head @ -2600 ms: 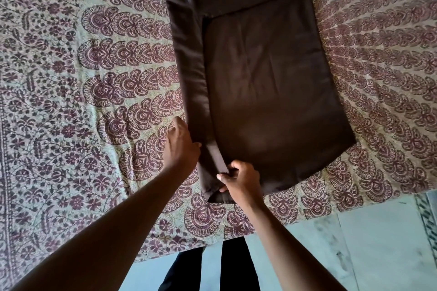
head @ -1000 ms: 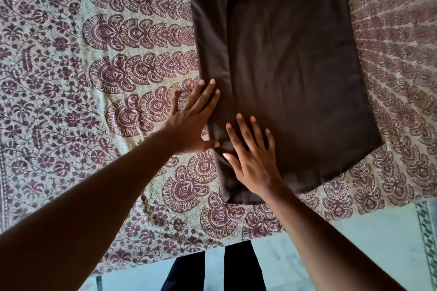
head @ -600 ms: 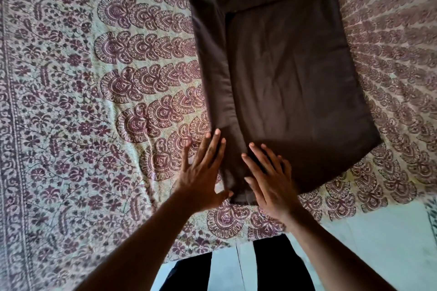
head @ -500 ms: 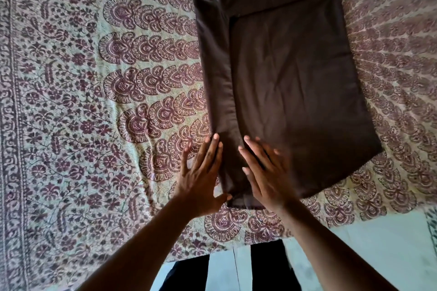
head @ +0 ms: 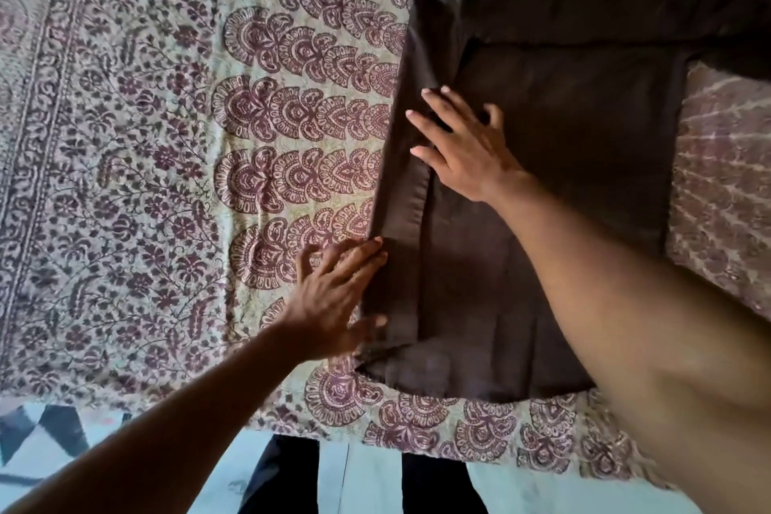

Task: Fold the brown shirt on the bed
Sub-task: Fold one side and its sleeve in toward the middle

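Note:
The dark brown shirt (head: 584, 163) lies flat on the patterned bed cover (head: 167, 138), its left side folded inward as a long narrow strip (head: 400, 179) down the left edge. My right hand (head: 463, 146) rests flat on the shirt with fingers spread, fingertips on that folded strip about halfway up. My left hand (head: 338, 292) lies flat at the strip's lower left edge, fingers together, partly on the bed cover and touching the fabric. Neither hand grips anything. The top of the shirt runs out of view.
The bed's near edge (head: 417, 430) crosses the bottom of the view. Below it is a pale tiled floor (head: 367, 480) and my dark trouser legs (head: 283, 476). The bed cover extends far to the left and to the right of the shirt.
My right hand has slid up the folded strip from the hem to the middle. My left hand stays by the lower left edge. The view has shifted to the left.

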### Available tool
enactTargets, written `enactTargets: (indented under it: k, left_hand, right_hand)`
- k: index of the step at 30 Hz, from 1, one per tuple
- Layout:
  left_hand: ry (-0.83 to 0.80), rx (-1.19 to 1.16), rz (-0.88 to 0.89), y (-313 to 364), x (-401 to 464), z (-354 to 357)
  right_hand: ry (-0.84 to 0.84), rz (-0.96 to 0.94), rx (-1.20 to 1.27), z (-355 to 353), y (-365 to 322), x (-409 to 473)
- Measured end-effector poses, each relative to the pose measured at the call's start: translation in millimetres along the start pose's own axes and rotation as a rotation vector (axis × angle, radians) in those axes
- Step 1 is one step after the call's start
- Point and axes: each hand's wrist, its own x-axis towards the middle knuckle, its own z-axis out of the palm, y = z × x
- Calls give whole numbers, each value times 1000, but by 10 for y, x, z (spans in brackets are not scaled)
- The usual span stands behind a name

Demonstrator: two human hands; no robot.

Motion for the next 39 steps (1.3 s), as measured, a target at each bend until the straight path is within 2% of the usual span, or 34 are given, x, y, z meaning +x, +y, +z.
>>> enactTargets:
  k: [3,5,7,11,15,18,25,30,33,35,39]
  left_hand:
    - [213,-28,-70,111,424,-202]
    - [286,-23,-138,139,795,-344]
    - [213,-51,-217,96,1152,-466]
    - [-116,-51,-251,-65,1563,-604]
    - [-177,17,-320,-12,1717,-738]
    - [-170,69,-369,76,1864,-816]
    - [-11,23,-386,76,2442,-1183]
    - [24,103,-305,-23,2900,-1352]
    - [23,97,-296,-111,3144,-1429]
    - [3,104,-313,-121,3242,-1481]
    - [-59,155,-258,-119,3431,-1530]
  right_hand:
    - [-11,-161,-43,-54,86,110]
    - [-29,-243,-48,-21,169,166]
    - [-30,-254,-48,19,299,253]
    - [-18,-234,-91,-50,591,600]
    - [-20,-141,-81,-179,846,994]
    - [-33,7,-19,-282,958,1251]
    - [17,-31,-32,-379,1135,1529]
    - [72,71,72,-376,1316,1766]
    - [59,85,76,-447,1438,1907]
    - [115,83,60,-508,1508,1991]
    - [187,267,87,-639,1701,2167]
